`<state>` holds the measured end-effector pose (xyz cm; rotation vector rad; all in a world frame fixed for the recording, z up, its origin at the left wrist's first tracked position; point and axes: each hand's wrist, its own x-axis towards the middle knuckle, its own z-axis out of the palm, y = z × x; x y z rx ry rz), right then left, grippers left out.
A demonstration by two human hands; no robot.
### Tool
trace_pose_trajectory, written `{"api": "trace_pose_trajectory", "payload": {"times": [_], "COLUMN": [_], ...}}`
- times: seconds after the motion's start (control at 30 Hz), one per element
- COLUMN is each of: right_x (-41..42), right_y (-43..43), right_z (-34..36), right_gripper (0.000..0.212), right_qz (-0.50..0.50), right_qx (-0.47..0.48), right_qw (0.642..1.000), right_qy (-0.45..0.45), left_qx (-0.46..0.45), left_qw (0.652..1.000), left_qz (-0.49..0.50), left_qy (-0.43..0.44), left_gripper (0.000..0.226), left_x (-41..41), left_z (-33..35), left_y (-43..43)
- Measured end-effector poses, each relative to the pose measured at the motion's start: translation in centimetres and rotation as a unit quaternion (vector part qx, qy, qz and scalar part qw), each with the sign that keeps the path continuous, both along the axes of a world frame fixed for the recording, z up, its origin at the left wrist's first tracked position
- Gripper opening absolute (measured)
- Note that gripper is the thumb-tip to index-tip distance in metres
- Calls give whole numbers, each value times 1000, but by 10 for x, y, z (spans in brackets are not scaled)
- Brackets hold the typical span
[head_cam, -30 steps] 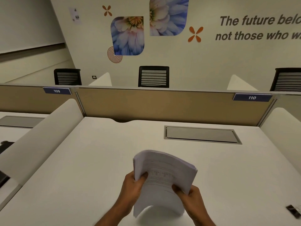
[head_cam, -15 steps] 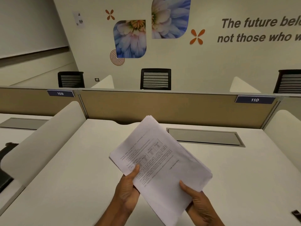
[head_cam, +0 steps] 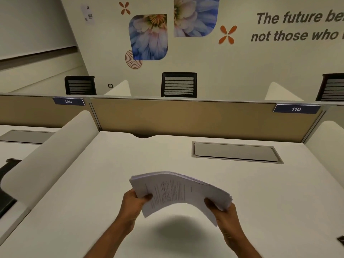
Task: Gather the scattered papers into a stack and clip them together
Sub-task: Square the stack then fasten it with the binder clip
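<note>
Both of your hands pinch the papers (head_cam: 178,190): your left hand (head_cam: 134,203) holds the near-left corner with the thumb on top and the fingers curled beneath, and your right hand (head_cam: 223,213) holds the right end the same way, thumb over the top sheet. You carry the papers as one stack in the air above the desk (head_cam: 93,183), touching nothing but your hands. The stack arches upward between the two grips, its near edge lifted off in a curve, and it throws a soft shadow (head_cam: 178,231) on the desk right below. Printed lines show on the top sheet, too blurred to read. At the right end the sheet edges lie slightly fanned and not flush. Beyond the papers, well apart, a grey hatch (head_cam: 234,152) sits flush in the desk near the tan partition (head_cam: 186,118), which bears a tag (head_cam: 296,109) reading 110. A small dark thing (head_cam: 341,243) lies at the desk's right edge; you cannot tell what it is
</note>
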<state>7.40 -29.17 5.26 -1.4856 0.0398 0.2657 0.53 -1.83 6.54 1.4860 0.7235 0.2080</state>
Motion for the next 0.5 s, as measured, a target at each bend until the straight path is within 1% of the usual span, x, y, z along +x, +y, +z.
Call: {"api": "trace_pose_trajectory", "payload": {"times": [0.13, 0.27, 0.5], "right_x": [-6, -7, -4], "right_y": [-1, -3, -3], "right_z": [-19, -22, -25], "right_gripper": [20, 23, 19], "right_qz": [-1, -2, -24], "right_qx": [-37, -38, -22], "right_qw": [999, 999, 999], "right_qy": [19, 24, 21], "left_qx": [-31, -32, -34], "left_qw": [999, 998, 998], "left_qz": [33, 45, 41], "left_qy": [24, 34, 14], "left_gripper": [29, 31, 36], "left_x": [0, -2, -4], "left_z": [-23, -31, -28], "left_y": [-13, -15, -21]}}
